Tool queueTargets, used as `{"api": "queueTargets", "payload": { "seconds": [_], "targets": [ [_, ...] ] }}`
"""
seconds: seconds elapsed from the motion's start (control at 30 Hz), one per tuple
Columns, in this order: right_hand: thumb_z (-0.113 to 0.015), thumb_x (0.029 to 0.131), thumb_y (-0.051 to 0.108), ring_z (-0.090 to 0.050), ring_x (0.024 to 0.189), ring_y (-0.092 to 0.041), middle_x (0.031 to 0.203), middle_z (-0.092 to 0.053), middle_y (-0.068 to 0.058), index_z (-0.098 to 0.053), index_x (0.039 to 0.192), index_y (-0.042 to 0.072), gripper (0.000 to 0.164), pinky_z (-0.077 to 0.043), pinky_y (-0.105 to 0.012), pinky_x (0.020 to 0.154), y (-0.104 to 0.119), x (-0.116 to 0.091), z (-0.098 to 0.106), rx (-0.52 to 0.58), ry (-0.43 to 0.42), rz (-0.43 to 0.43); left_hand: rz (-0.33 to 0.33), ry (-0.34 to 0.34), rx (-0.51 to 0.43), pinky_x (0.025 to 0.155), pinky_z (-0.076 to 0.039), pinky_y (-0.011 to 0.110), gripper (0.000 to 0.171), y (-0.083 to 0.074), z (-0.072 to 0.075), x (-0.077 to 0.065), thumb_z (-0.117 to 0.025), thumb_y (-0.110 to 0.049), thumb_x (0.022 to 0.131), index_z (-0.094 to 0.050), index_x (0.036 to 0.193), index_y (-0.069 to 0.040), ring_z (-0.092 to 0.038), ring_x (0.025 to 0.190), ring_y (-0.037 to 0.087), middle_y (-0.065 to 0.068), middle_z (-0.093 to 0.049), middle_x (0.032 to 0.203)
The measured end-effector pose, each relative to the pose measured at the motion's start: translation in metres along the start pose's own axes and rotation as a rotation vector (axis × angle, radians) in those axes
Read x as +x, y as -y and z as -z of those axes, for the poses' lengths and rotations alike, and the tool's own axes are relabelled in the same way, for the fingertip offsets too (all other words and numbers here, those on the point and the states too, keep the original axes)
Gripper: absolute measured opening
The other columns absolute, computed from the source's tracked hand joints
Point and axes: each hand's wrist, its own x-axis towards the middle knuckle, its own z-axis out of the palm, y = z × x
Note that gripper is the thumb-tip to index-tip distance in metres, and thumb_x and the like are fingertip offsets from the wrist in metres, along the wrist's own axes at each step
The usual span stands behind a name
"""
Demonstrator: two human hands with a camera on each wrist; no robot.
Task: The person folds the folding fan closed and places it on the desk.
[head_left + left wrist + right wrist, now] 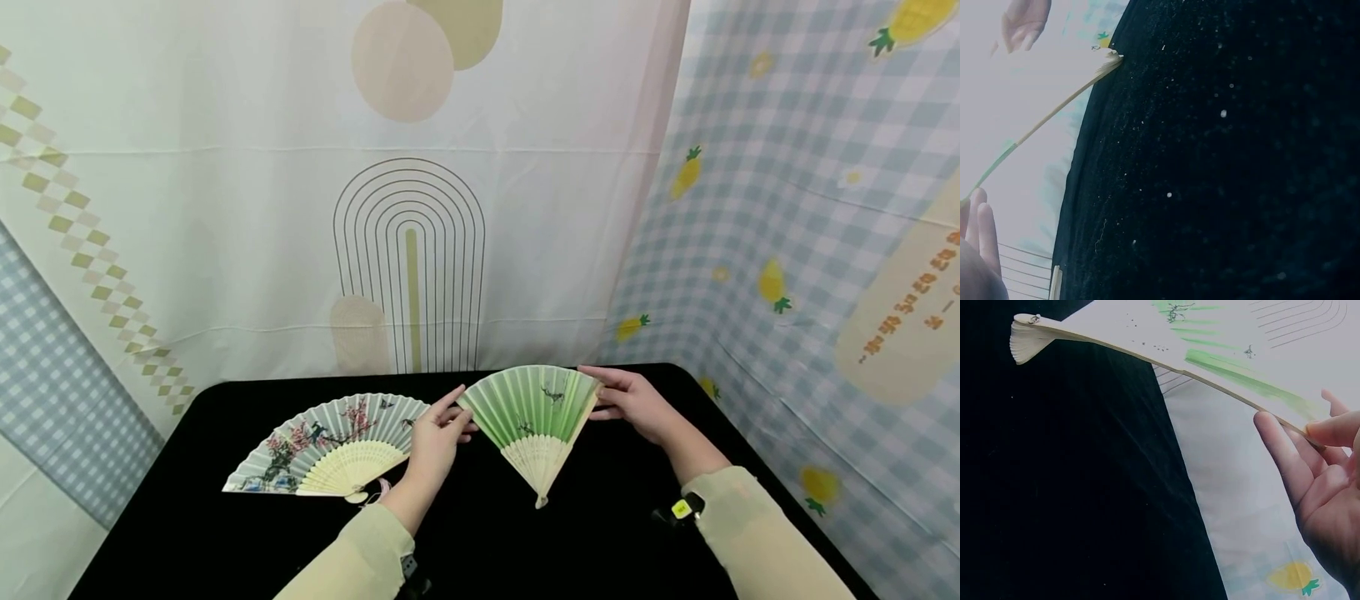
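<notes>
Left grip pinches the green fan at its left upper corner and the right grip pinches its right upper corner, so the opened green fan spans between the two, over the black counter, with the flower-painted fan spread to its left.

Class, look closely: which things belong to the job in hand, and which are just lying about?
Job in hand:
Green fan, spread open
Left hand and right hand, pinching its side edges

Apparently just lying about:
Blossom-patterned fan, spread on the black table
</notes>
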Motion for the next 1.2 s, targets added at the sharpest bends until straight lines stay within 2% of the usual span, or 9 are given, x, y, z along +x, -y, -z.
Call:
{"api": "queueTargets", "payload": {
  "seconds": [0.1, 0.23, 0.33, 0.43, 0.57, 0.67, 0.8, 1.03, 1.2],
  "targets": [
    [-0.043, 0.106, 0.002, -0.067, 0.106, -0.028, 0.130, -0.055, -0.023, -0.038, 0.152, 0.003, 0.047, -0.055, -0.049, 0.088, -0.001, 0.000, -0.002, 0.006, -0.023, 0.009, 0.008, -0.017, 0.000, 0.066, -0.060, 0.028, 0.046, 0.001, 0.000, 0.001, -0.066, -0.003, 0.095, -0.059, 0.140, -0.013, -0.072, 0.079, 0.019, 0.012, -0.071, 0.095],
    [-0.045, 0.106, 0.005, -0.067, 0.105, -0.022, 0.141, -0.047, -0.026, -0.038, 0.152, 0.001, 0.047, -0.057, -0.046, 0.086, -0.001, -0.001, -0.006, 0.010, -0.064, 0.029, 0.028, -0.028, -0.017, 0.066, -0.060, 0.027, 0.047, 0.000, 0.000, 0.001, -0.065, -0.002, 0.095, -0.058, 0.140, -0.012, -0.072, 0.081, 0.021, 0.014, -0.071, 0.099],
    [-0.047, 0.105, 0.006, -0.067, 0.103, -0.020, 0.144, -0.044, -0.027, -0.037, 0.151, -0.001, 0.048, -0.057, -0.048, 0.086, -0.001, -0.001, -0.009, 0.015, -0.100, 0.033, 0.045, -0.028, -0.023, 0.066, -0.060, 0.030, 0.047, -0.008, 0.001, -0.001, -0.064, 0.000, 0.095, -0.057, 0.141, -0.009, -0.072, 0.082, 0.024, 0.017, -0.070, 0.101],
    [-0.050, 0.104, 0.005, -0.068, 0.099, -0.020, 0.129, -0.056, -0.020, -0.036, 0.151, -0.001, 0.050, -0.056, -0.050, 0.086, -0.003, 0.001, -0.011, 0.032, -0.142, 0.034, 0.049, -0.027, -0.026, 0.066, -0.060, 0.030, 0.046, -0.021, 0.000, -0.008, -0.063, 0.002, 0.095, -0.057, 0.140, -0.006, -0.072, 0.082, 0.025, 0.018, -0.070, 0.100],
    [-0.056, 0.101, 0.005, -0.070, 0.095, -0.019, 0.112, -0.067, -0.004, -0.034, 0.153, 0.002, 0.057, -0.059, -0.044, 0.082, -0.006, 0.004, -0.015, 0.065, -0.204, 0.040, 0.043, -0.026, -0.036, 0.064, -0.058, 0.027, 0.044, -0.034, 0.000, -0.014, -0.062, 0.002, 0.095, -0.057, 0.139, -0.005, -0.072, 0.081, 0.025, 0.017, -0.070, 0.098],
    [-0.061, 0.099, 0.009, -0.070, 0.094, -0.018, 0.115, -0.070, -0.002, -0.031, 0.156, 0.007, 0.064, -0.060, -0.041, 0.080, -0.008, 0.004, -0.018, 0.078, -0.233, 0.039, 0.039, -0.029, -0.036, 0.062, -0.058, 0.026, 0.044, -0.035, 0.000, -0.015, -0.062, 0.002, 0.096, -0.057, 0.139, -0.005, -0.072, 0.082, 0.026, 0.016, -0.070, 0.098],
    [-0.064, 0.098, 0.014, -0.071, 0.092, -0.019, 0.111, -0.072, -0.002, -0.028, 0.158, 0.014, 0.070, -0.059, -0.043, 0.082, -0.008, 0.004, -0.023, 0.089, -0.256, 0.020, 0.033, -0.036, -0.029, 0.060, -0.057, 0.025, 0.044, -0.036, 0.000, -0.015, -0.062, 0.001, 0.096, -0.058, 0.139, -0.005, -0.072, 0.081, 0.024, 0.016, -0.071, 0.099],
    [-0.065, 0.097, 0.011, -0.072, 0.086, -0.017, 0.109, -0.073, 0.001, -0.020, 0.160, 0.020, 0.078, -0.061, -0.035, 0.076, -0.008, 0.003, -0.035, 0.143, -0.315, 0.048, 0.024, -0.045, -0.030, 0.060, -0.056, 0.026, 0.044, -0.035, -0.001, -0.015, -0.062, 0.001, 0.096, -0.056, 0.140, -0.004, -0.072, 0.080, 0.023, 0.019, -0.070, 0.102],
    [-0.065, 0.097, 0.010, -0.072, 0.086, -0.014, 0.111, -0.072, 0.000, -0.016, 0.161, 0.024, 0.082, -0.061, -0.035, 0.075, -0.009, 0.001, -0.043, 0.137, -0.348, 0.048, 0.023, -0.052, -0.040, 0.060, -0.057, 0.026, 0.045, -0.036, -0.002, -0.015, -0.062, 0.001, 0.096, -0.056, 0.140, -0.005, -0.072, 0.081, 0.024, 0.020, -0.070, 0.102]
  ]
}}
